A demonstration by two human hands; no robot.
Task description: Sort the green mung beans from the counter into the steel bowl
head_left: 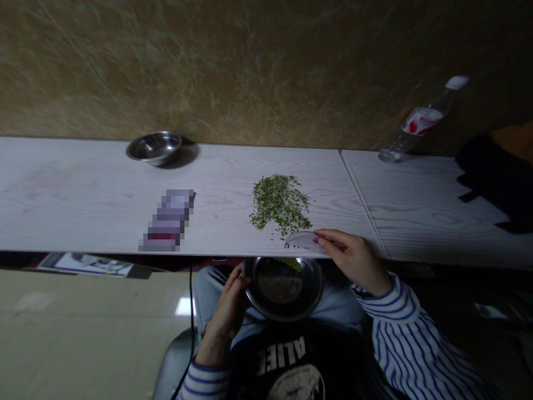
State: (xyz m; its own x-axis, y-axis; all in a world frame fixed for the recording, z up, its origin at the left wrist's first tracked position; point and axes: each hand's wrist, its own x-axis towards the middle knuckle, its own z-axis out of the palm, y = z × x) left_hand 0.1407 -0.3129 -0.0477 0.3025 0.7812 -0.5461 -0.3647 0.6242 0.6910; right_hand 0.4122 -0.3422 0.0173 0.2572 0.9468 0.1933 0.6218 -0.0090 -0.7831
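A heap of small green beans (281, 204) lies on the pale wooden table (83, 194) near its front edge. My right hand (353, 258) is closed on a thin pale card (303, 240) that rests at the table's edge beside the heap. My left hand (227, 308) grips the rim of a steel bowl (283, 289) held in my lap just under the table's edge. A few green beans sit at the bowl's far rim.
A second steel bowl (155, 147) stands at the back of the table by the wall. A blurred flat object (169, 220) lies left of the beans. A plastic bottle (420, 121) leans at the back right, dark cloth (495, 178) beyond it.
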